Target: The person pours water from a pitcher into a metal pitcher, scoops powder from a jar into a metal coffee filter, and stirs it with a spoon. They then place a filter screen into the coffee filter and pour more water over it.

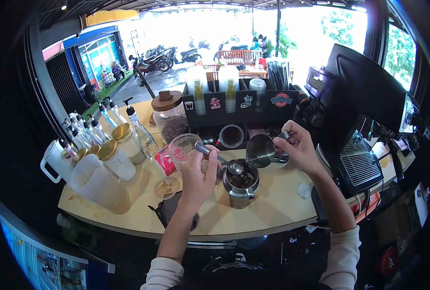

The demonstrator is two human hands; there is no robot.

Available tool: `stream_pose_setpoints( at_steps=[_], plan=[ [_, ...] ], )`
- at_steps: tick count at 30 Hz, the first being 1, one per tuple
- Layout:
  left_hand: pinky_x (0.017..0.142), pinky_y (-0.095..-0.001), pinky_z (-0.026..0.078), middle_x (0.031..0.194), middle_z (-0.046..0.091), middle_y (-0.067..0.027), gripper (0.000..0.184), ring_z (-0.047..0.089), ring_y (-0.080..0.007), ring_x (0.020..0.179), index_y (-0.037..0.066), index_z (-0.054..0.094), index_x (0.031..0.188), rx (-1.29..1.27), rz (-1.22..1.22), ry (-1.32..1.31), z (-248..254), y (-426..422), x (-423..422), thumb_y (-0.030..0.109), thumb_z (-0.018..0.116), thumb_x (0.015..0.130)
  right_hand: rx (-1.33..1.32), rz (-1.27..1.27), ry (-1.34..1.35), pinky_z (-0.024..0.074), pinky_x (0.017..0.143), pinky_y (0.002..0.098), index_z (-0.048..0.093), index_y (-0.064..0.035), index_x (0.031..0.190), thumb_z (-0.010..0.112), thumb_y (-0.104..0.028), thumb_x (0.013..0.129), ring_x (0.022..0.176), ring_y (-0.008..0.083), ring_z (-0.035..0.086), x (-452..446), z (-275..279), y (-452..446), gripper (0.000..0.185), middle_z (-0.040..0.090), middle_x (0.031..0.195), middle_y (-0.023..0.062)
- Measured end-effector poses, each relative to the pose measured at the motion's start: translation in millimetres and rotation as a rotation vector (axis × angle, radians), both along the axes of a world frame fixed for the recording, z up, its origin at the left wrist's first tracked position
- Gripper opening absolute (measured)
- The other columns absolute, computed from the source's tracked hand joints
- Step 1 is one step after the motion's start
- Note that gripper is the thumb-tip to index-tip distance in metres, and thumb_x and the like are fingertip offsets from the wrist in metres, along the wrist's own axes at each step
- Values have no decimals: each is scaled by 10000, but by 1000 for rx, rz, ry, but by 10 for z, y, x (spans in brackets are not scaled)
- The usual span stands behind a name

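Observation:
My left hand (199, 170) is closed around the handle of a metal spoon (235, 167). The spoon's bowl hangs over the mouth of a metal pot (239, 199) on the counter, with dark, wet-looking contents inside. My right hand (298, 149) grips a small metal pitcher (260, 150) by its handle. This pitcher is held tilted above the pot's far rim; whether liquid is flowing from it I cannot tell. Behind my left hand stands a clear plastic jar (183, 145), and a round lid (167, 187) with pale residue lies nearby.
Pump bottles (140, 130), gold-lidded jars (109, 151) and a large translucent jug (96, 183) crowd the left. A black cup organizer (244, 104) stands behind. An espresso machine (359, 159) occupies the right. A dark cloth (176, 210) lies at the counter's front edge.

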State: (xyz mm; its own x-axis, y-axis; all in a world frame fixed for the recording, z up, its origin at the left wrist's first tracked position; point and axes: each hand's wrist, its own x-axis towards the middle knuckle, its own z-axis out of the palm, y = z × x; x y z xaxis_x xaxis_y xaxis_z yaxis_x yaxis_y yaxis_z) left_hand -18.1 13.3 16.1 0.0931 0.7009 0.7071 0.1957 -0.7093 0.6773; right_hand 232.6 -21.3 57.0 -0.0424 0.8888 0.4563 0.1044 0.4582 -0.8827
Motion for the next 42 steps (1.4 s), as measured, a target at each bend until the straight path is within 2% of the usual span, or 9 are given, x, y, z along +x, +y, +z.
stream_pose_setpoints(
  at_steps=[16,23,31,33,42],
  plan=[
    [714,-347,443,618,629,-63,143,623,-193,646,18,609,878,8,7,12,-9,-4,-2,136,537,915,18,-51,-103,382,580,164,445,-59,827,670,-88,852,654,-14,364,-6,27,-27,228,397,733,-62],
    [714,-348,447,636,636,-70,139,627,-193,643,15,609,875,20,9,18,-2,-11,-3,126,534,914,8,-31,-51,381,577,164,441,-62,819,669,-76,851,653,-13,357,-41,41,-61,231,392,724,-67],
    [743,-370,442,650,639,-71,118,607,-236,725,15,605,892,32,54,58,14,-12,-39,114,540,905,12,-21,-51,396,583,160,442,-59,823,662,-71,858,650,-13,363,-58,59,-79,223,404,730,-63],
    [773,-383,431,659,644,-61,106,586,-263,784,19,605,902,180,156,79,-8,12,-54,109,548,899,6,-18,-40,392,581,161,442,-58,825,663,-71,858,653,-13,366,-85,76,-87,223,404,731,-62],
    [792,-382,419,665,648,-60,92,570,-266,784,25,603,918,198,179,124,29,-31,-152,101,558,891,36,-17,-69,448,591,167,439,-49,823,649,-51,859,669,-14,401,-129,82,0,213,422,732,-54]
  ],
)
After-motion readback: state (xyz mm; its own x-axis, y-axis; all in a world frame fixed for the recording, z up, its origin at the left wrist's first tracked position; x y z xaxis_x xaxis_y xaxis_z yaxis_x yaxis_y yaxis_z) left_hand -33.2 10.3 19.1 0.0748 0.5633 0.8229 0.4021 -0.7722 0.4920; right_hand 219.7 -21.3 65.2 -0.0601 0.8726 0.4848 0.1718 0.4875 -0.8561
